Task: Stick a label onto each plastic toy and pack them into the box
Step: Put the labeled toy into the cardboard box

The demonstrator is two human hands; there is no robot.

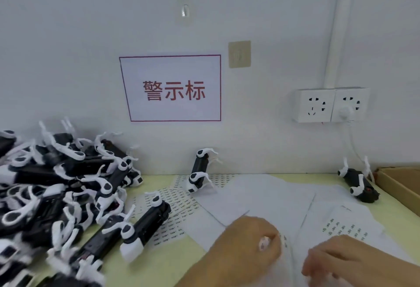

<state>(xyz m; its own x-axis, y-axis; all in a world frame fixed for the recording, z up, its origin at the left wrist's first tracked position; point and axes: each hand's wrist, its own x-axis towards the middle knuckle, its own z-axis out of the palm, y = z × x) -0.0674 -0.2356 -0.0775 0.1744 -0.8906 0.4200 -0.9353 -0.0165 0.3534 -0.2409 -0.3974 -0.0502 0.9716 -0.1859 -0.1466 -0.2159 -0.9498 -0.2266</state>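
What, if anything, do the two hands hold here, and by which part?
Neither hand holds a toy. The left hand is curled over the label sheets, perhaps pinching a label; blur hides this. The right hand is too blurred to tell.

White wall (68, 47) bearing a red-bordered sign (170, 88), 2 sockets (330, 104), above a yellow-green table (395, 214).

Left side is jammed: a heap of black-and-white toys (56, 184) fills it from near edge to wall. One toy (200, 170) leans at the far wall, another (359, 184) lies far right, just beside the cardboard box (400, 184). Between them the table (397, 216) carries only flat label sheets (261, 195), open to a reach.
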